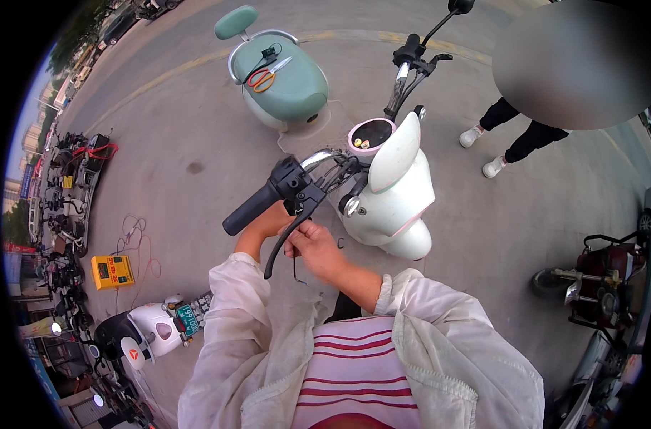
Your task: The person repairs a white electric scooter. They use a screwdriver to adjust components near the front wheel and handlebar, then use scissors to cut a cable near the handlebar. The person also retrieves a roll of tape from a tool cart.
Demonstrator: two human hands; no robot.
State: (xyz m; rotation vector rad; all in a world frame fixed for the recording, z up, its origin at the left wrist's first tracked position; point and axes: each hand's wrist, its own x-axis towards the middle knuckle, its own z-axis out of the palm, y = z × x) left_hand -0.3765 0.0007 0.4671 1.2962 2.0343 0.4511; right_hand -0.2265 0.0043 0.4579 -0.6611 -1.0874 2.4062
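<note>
A white electric scooter (397, 193) stands in front of me, its handlebar turned toward me. My left hand (268, 225) sits under the black left grip (250, 209), partly hidden by the black brake lever (286, 239). My right hand (315, 239) is just right of it, fingers pinched near the lever's base, where a thin dark wire (295, 270) hangs down. What exactly the fingers pinch is too small to tell. A round pink-rimmed display (372, 134) tops the scooter's head.
A pale green scooter seat (286, 79) lies on the pavement ahead with orange-handled scissors (262, 77) on it. A person in black trousers (515, 132) stands at right. A yellow box (112, 272) with wires, another white scooter (154, 329), and parked vehicles line the left; a red one (604, 279) at right.
</note>
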